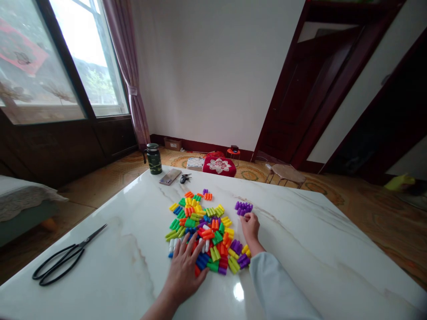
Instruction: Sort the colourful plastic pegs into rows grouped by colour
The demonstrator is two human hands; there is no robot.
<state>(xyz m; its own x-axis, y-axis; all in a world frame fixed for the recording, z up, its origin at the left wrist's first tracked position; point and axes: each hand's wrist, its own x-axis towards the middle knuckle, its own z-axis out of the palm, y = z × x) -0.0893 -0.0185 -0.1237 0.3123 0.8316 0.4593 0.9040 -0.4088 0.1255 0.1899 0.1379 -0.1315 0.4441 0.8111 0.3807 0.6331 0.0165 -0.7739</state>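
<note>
A heap of small plastic building pieces (pixel 215 253) in purple, yellow, green, orange, blue, red and white covers the middle of the table. My left hand (pixel 184 266) lies over the near left side of the heap, its fingers spread and touching pieces, with none gripped. To the right of the heap sits a small group of purple pieces (pixel 243 207), set side by side in rows. My right hand (pixel 250 226) is at the near edge of that group, with thumb and fingers pinched on a purple piece. The fingers partly hide this piece.
Black-handled scissors (pixel 71 258) lie on the left of the white marble-patterned table (pixel 310 249). At the far left corner stand a dark green flask (pixel 154 159), a phone (pixel 170 176) and keys (pixel 185 178). Beyond the table are a red flowered seat (pixel 219 166) and a stool (pixel 288 172).
</note>
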